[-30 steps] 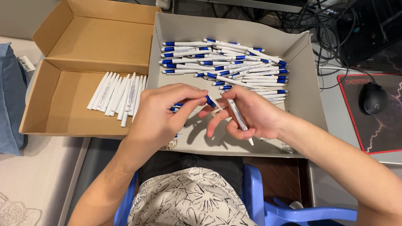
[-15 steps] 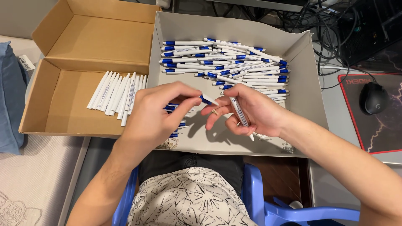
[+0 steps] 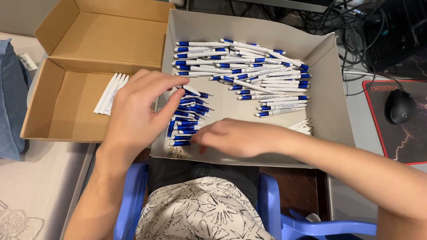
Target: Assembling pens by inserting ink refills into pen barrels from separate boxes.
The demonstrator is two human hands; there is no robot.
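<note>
Head view, looking down: left hand [image 3: 133, 113] raised over the seam between two boxes, thumb and forefinger pinching the white end of one pen [image 3: 192, 91], other fingers loosely curled. Right hand [image 3: 233, 138] lying palm-down low in the grey box [image 3: 331, 106], fingers pointing toward nine o'clock and touching the box floor near the blue pen parts [image 3: 187, 120]; cannot tell whether anything sits under the palm. Blue pen parts bunched at the grey box's seven o'clock corner, just beside the left thumb. Pile of white-and-blue pens [image 3: 249, 73] stacked crosswise toward twelve o'clock of the same box, well apart from both hands. At nine o'clock, an open brown cardboard box [image 3: 58, 120] with a small row of white pen barrels [image 3: 111, 93] partly hidden behind the left hand. At three o'clock, a black computer mouse [image 3: 400, 106] on a red-edged mouse pad [image 3: 400, 142]. At six o'clock, a blue plastic chair [image 3: 275, 213].
</note>
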